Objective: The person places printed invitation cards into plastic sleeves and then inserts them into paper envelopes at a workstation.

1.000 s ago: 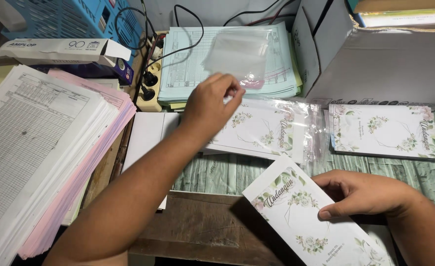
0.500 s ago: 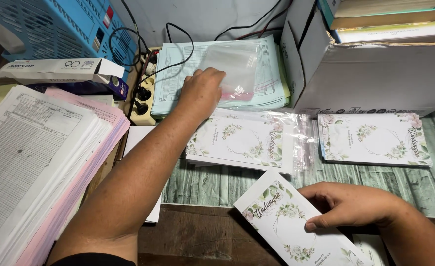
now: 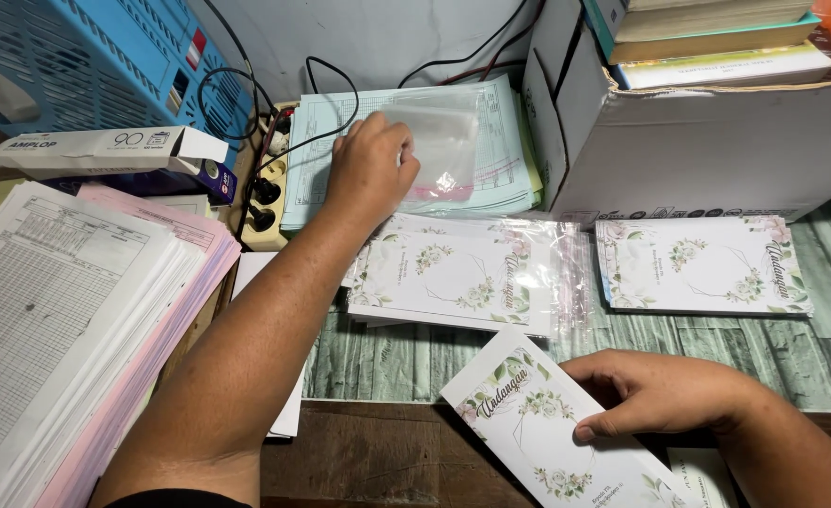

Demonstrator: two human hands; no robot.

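We note a clear plastic sleeve (image 3: 439, 141), thin and glossy, under the left hand (image 3: 370, 169). Below it, a stack of pale green paper forms (image 3: 505, 174), matt. The floral card (image 3: 538, 423) held by the right hand (image 3: 664, 395) looks like smooth coated paper. Bagged cards (image 3: 472, 273) show shiny, crinkled film. The white box (image 3: 697, 150) is matt cardboard; the desk edge (image 3: 368, 452) is dark wood, the blue crate (image 3: 86, 56) moulded plastic.

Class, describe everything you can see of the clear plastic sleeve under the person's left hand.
The clear plastic sleeve is a thin, glossy, see-through rectangular bag, apparently empty, with a pinkish strip along its lower edge. It lies flat on a stack of pale blue-green printed forms at the back of the desk. The left hand rests on its left edge, fingertips touching it.
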